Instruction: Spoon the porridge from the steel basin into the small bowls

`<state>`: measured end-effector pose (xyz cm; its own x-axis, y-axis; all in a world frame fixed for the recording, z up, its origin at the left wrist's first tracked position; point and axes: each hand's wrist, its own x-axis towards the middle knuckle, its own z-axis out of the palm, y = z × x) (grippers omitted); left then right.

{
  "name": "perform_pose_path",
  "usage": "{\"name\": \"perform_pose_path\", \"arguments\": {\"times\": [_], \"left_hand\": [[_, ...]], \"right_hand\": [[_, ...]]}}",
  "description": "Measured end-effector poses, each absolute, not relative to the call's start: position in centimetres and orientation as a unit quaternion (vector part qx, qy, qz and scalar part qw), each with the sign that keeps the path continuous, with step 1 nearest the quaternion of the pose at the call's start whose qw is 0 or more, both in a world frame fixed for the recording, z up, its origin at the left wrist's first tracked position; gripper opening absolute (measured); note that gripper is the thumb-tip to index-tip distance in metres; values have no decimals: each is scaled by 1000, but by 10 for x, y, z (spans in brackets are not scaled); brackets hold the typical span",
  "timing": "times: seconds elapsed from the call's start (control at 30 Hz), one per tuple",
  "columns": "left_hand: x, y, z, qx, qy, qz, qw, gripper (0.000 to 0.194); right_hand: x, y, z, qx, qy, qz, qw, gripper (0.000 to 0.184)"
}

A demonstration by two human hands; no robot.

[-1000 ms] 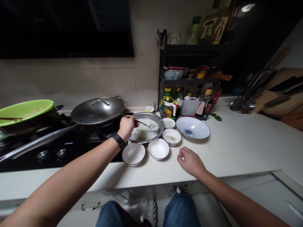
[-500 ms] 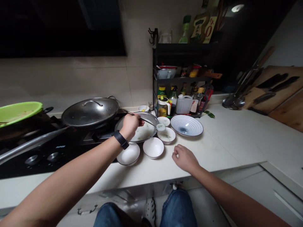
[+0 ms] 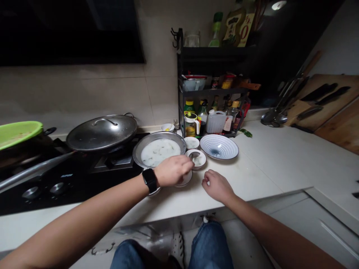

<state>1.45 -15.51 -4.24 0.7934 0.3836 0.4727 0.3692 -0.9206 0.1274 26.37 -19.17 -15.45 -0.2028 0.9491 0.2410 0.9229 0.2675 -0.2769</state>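
The left hand (image 3: 173,171), with a black watch on its wrist, is closed around a metal spoon (image 3: 194,155), whose head dips at the rim of a small white bowl (image 3: 202,161) holding a thin, pale residue. The right hand (image 3: 217,186) rests on the tabletop (image 3: 260,175) just beside that bowl, its fingers loosely curled and gripping nothing.

Under the left hand, a white bowl (image 3: 185,182) is mostly hidden, and the edge of another (image 3: 154,193) shows below the wrist. Behind them, a wide steel basin (image 3: 158,135) holds milky liquid with dark bits and sits at the edge of the black gas hob (image 3: 56,194). A small white dish (image 3: 192,142) and a blue-and-white patterned bowl (image 3: 219,147) stand nearby.

A lidded wok (image 3: 102,132) sits on the hob, with a green plate (image 3: 18,132) further left. Against the wall, a black rack (image 3: 213,91) carries bottles and a plastic jug (image 3: 215,122). Far right, kitchen knives (image 3: 319,92) hang against a wooden cutting board (image 3: 336,127).
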Motion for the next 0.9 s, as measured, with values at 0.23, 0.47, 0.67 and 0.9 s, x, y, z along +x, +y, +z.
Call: {"name": "perform_pose_path", "arguments": {"times": [0.23,0.47,0.67,0.9], "left_hand": [[-26,-142,-28,809,335,483,3,16],[-86,-112,-23,687,537,489,36,24],[-106,-121,-40,645,566,494,138,18],[-105,-129,-50,573,557,531,281,19]], "right_hand": [[265,-192,-155,-602,-775,37,189,13],[265,-192,-155,-606,-774,34,183,12],[266,-192,-154,-608,-773,40,178,13],[266,-191,-155,-606,-775,30,178,13]]}}
